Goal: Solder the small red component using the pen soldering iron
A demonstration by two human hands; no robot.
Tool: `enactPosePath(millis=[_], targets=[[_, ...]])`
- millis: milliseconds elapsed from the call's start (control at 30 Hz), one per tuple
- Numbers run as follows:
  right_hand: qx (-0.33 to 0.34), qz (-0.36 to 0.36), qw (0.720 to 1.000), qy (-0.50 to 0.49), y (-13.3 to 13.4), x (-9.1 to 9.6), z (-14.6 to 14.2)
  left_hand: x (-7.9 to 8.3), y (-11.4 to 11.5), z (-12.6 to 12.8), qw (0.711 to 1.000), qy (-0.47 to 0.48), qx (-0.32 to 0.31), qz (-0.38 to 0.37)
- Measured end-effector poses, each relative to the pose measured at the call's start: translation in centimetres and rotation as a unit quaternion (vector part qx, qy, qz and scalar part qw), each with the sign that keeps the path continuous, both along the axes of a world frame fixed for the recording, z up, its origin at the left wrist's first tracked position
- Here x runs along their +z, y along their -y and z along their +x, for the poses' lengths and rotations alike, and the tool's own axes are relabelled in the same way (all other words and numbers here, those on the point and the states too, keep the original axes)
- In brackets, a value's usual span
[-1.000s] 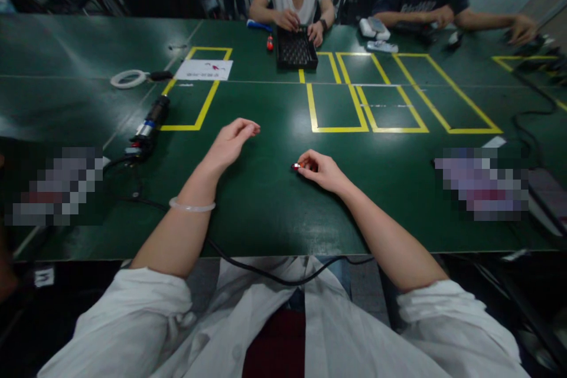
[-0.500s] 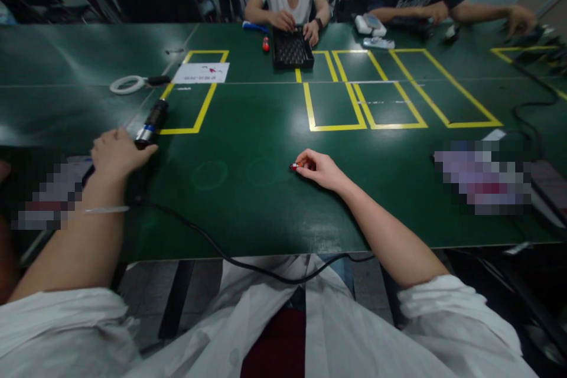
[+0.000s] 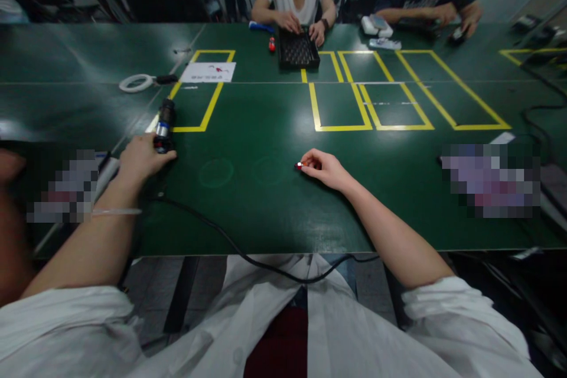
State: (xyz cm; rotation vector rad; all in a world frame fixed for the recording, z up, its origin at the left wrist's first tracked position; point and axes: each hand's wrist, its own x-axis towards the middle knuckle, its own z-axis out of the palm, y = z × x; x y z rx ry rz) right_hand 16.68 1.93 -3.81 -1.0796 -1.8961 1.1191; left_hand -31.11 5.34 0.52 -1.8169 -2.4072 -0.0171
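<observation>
My left hand (image 3: 142, 160) is closed around the near end of a black cylinder with a silver and blue band (image 3: 163, 124), which looks like a flashlight; its kind is not certain. The thumb lies on its right side and the fingers on its left. My right hand (image 3: 325, 168) rests low over the green table (image 3: 248, 212), pinching a small red-and-orange piece with a shiny spot (image 3: 299, 165). Most of that piece is hidden by the fingers.
Yellow tape frames (image 3: 341, 128) mark the table, with a printed card (image 3: 209, 72) at left. A black cable (image 3: 208, 224) crosses the near edge. Blurred-out items lie on both sides. Opposite, a person works at a black tray (image 3: 299, 56); another person's arm is at far left.
The black cylinder's near end has swung right with my left hand, so it stands straighter. My right hand keeps its pinch. The far-right person's outstretched hand has drawn inward.
</observation>
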Motion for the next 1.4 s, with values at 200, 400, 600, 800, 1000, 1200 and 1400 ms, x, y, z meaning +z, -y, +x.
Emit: enactPosePath(millis=[200, 400, 600, 800, 1000, 1200, 1400], targets=[[-0.008, -0.008, 1.000, -0.005, -0.2, -0.1, 0.1, 0.0, 1.1, 6.6, 0.999, 0.022, -0.027, -0.008], [0.000, -0.033, 0.998, -0.048, -0.5, -0.4, 0.2, 0.0, 2.6, 15.1, 0.991, 0.060, -0.116, 0.001], [-0.026, -0.028, 0.996, -0.076, -0.7, -0.6, 0.2, 0.0, 3.5, 23.0, 0.973, 0.050, -0.225, -0.006], [-0.075, 0.025, 0.996, -0.033, -0.8, -0.5, 0.4, -0.3, 4.2, 28.2, 0.952, 0.074, -0.297, -0.004], [-0.075, 0.056, 0.996, -0.012, -0.8, -0.7, 0.4, -0.7, 5.0, 29.7, 0.938, 0.091, -0.335, -0.002], [-0.055, 0.099, 0.993, 0.032, -0.6, -0.6, 0.4, -1.2, 5.1, 29.4, 0.933, 0.112, -0.341, 0.014], [-0.042, 0.121, 0.991, 0.040, -0.7, -0.6, 0.7, -1.8, 5.1, 29.3, 0.933, 0.118, -0.338, 0.024]])
